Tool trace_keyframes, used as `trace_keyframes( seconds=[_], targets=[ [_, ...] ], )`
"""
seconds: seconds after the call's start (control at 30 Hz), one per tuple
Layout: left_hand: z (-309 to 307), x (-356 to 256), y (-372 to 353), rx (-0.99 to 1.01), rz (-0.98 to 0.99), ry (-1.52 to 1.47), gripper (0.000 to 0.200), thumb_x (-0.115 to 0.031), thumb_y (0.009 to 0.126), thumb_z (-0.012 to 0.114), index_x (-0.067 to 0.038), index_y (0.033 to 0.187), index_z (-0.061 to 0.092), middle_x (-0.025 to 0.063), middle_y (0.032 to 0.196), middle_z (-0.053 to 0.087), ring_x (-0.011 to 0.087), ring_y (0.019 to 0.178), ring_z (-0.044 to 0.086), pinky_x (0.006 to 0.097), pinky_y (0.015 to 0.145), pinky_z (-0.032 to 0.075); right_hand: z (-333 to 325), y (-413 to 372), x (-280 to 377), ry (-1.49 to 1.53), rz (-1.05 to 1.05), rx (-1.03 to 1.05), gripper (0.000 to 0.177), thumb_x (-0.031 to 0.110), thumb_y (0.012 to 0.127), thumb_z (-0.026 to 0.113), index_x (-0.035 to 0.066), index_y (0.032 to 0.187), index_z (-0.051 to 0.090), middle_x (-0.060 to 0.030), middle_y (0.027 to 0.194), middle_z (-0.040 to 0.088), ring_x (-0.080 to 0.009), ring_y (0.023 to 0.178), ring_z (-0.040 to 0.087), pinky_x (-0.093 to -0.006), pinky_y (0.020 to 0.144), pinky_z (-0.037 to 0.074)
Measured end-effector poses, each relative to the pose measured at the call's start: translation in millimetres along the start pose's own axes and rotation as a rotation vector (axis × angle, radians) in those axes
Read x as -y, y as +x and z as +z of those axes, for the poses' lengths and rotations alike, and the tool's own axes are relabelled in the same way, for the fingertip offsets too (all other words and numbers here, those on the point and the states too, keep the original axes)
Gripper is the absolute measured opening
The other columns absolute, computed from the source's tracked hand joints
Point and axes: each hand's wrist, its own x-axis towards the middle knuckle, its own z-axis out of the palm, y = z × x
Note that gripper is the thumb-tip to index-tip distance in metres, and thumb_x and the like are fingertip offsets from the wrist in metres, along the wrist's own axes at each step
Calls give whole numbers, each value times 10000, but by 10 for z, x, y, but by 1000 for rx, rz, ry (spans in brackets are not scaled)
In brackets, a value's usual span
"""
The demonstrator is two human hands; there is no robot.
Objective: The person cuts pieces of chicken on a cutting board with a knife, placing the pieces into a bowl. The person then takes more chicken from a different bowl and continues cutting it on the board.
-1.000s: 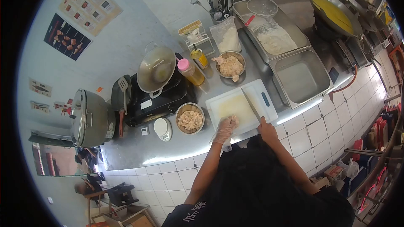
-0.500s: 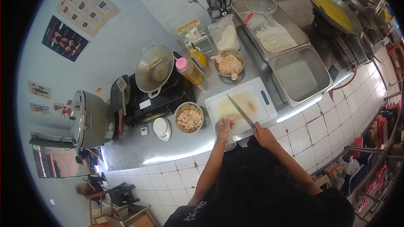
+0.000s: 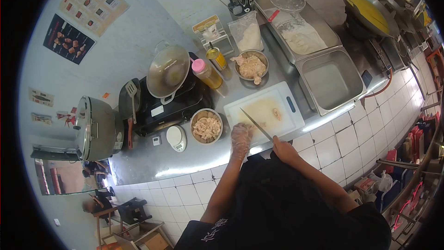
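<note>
My right hand (image 3: 284,150) is closed round the handle of a long knife (image 3: 255,123), whose blade lies slantwise over the white cutting board (image 3: 292,121). My left hand (image 3: 241,139), in a clear plastic glove, is at the board's near left edge; its fingers are bent, and what they hold, if anything, is hidden. A small piece of raw meat (image 3: 277,114) lies on the right part of the board, with more scraps close to my left fingers. Left of the board stands a metal bowl of cut meat (image 3: 206,128). Behind it is a bowl of larger pieces (image 3: 252,66).
A floured tray (image 3: 300,34) and an empty metal pan (image 3: 330,81) stand right of the board. To the left are a white scale (image 3: 176,138), a stove with a wok (image 3: 169,71) and a large pot (image 3: 99,129). A pink-capped bottle (image 3: 207,74) stands behind.
My left hand has moved left and turned, with its back now facing up. My right hand and the knife have shifted slightly left.
</note>
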Motion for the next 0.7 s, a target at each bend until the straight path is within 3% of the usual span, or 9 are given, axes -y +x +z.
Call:
trace_keyframes(
  seconds=[0.07, 0.17, 0.27, 0.37, 0.47, 0.57, 0.7],
  targets=[
    [83, 150, 65, 52, 1, -58, 276, -290, 878, 668, -64, 1027, 725, 167, 981, 701, 363, 980, 646, 451, 886, 510, -6, 57, -12, -30, 17, -1, 248, 214, 978, 508, 57, 1158, 440, -284, 830, 670, -506, 807, 660, -635, 756, 506],
    [43, 168, 59, 185, -223, -275, 234, -239, 913, 646, -67, 1052, 718, 203, 932, 712, 390, 918, 677, 488, 834, 519, -58, 79, 7, -77, 56, -4, 232, 219, 979, 508, 59, 1133, 441, -284, 828, 671, -504, 803, 662, -638, 746, 507],
    [22, 269, 23, 277, -323, -379, 189, -202, 937, 620, -59, 1028, 703, 242, 895, 706, 410, 878, 692, 515, 795, 518, -61, 67, 20, -109, 89, -12, 217, 231, 995, 497, 66, 1124, 440, -286, 819, 671, -512, 803, 659, -640, 729, 502],
    [-28, 217, -92, 143, -429, -380, 155, -183, 913, 620, -59, 961, 699, 210, 895, 705, 391, 886, 691, 495, 792, 527, -65, 31, 66, -64, 97, -12, 213, 240, 1011, 490, 68, 1126, 440, -289, 807, 671, -521, 799, 655, -639, 716, 499],
    [-42, 154, -149, -41, -287, -102, 138, -170, 895, 644, -51, 943, 693, 195, 869, 687, 382, 858, 668, 496, 792, 532, -125, -2, 129, -22, 61, -11, 218, 216, 991, 511, 56, 1122, 443, -283, 810, 677, -506, 793, 667, -640, 717, 508],
    [-234, -49, -152, 112, -139, 2, 133, -150, 875, 630, -61, 963, 674, 170, 874, 669, 379, 877, 649, 501, 785, 526, -65, -76, 132, -24, 14, -16, 221, 217, 999, 505, 50, 1129, 442, -290, 786, 667, -517, 778, 658, -650, 700, 497],
    [71, -11, -40, 72, -27, -52, 166, -163, 888, 607, -41, 990, 655, 179, 967, 663, 373, 909, 641, 502, 781, 520, 49, -91, 129, -109, 69, 42, 221, 221, 1007, 491, 47, 1126, 423, -319, 761, 647, -543, 769, 641, -673, 701, 475]
  ],
)
